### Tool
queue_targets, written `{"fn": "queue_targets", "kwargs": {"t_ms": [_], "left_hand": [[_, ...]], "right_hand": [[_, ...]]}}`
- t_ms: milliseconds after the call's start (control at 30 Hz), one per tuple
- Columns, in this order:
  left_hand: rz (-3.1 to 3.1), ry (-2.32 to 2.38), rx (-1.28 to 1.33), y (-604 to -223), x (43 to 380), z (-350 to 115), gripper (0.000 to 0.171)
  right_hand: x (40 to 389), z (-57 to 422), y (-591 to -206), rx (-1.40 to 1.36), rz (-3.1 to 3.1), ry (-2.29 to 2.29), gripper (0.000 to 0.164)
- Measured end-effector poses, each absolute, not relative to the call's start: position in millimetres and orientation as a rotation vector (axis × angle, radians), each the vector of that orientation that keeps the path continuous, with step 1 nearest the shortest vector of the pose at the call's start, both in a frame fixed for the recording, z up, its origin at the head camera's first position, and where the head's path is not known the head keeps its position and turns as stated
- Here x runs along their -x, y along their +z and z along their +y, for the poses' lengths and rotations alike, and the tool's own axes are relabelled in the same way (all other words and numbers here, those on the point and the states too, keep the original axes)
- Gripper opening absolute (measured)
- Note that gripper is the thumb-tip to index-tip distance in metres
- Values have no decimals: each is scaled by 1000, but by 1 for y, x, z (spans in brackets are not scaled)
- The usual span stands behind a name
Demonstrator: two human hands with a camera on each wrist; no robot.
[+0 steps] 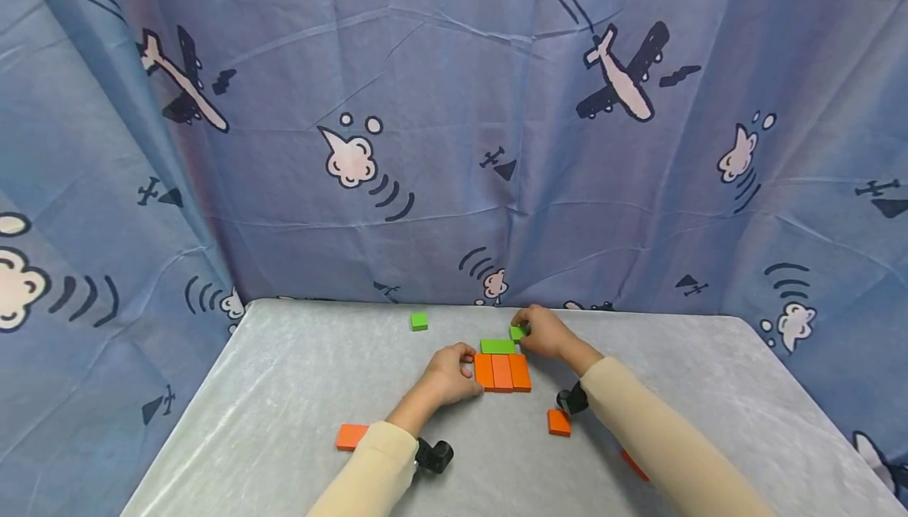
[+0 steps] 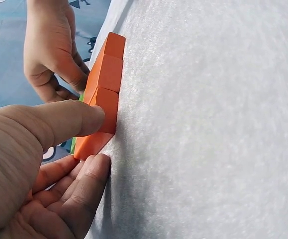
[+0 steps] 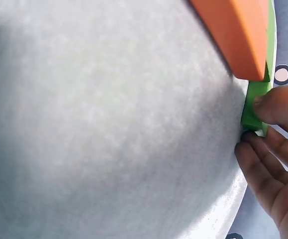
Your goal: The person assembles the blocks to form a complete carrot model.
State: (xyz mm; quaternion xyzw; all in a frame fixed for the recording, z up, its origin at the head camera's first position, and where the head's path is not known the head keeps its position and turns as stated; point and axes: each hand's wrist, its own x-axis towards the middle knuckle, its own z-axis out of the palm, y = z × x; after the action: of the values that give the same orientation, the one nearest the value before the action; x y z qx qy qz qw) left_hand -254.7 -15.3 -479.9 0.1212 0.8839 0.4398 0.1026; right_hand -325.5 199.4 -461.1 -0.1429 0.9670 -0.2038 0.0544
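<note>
Three flat orange blocks [image 1: 502, 373] lie side by side on the table, with a longer green block [image 1: 497, 347] along their far edge. At the left end of that row, my left hand [image 1: 448, 375] holds the outermost orange block [image 2: 106, 107]. Its thumb lies on the block's near face, and the fingers curl against its left side. Beyond the row's far right corner, my right hand [image 1: 549, 334] pinches a small green block [image 3: 254, 107] between thumb and fingers. That block sits close by the right end of the longer green one, low at the table surface.
Another small green block [image 1: 419, 321] lies near the table's far edge. One orange block [image 1: 351, 437] is beside the left sleeve, another orange block [image 1: 559, 422] below the right wrist. A red-orange block [image 1: 634, 466] is partly hidden by the right sleeve. A patterned curtain [image 1: 426, 146] hangs behind the table.
</note>
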Motion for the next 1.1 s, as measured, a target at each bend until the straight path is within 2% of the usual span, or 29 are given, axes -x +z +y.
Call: {"fn": "queue_targets", "kwargs": {"t_ms": [400, 733, 933, 1100], "left_hand": [[2628, 1293, -385, -479, 253, -13, 53], [2618, 1291, -369, -482, 254, -15, 53], [2613, 1293, -365, -482, 254, -15, 54], [2603, 1307, -368, -482, 253, -16, 54]], "right_hand": [[324, 200, -458, 437, 2946, -599, 31], [319, 205, -454, 427, 2936, -618, 40], [304, 213, -445, 528, 2895, -607, 32], [288, 218, -443, 599, 2829, -566, 38]]}}
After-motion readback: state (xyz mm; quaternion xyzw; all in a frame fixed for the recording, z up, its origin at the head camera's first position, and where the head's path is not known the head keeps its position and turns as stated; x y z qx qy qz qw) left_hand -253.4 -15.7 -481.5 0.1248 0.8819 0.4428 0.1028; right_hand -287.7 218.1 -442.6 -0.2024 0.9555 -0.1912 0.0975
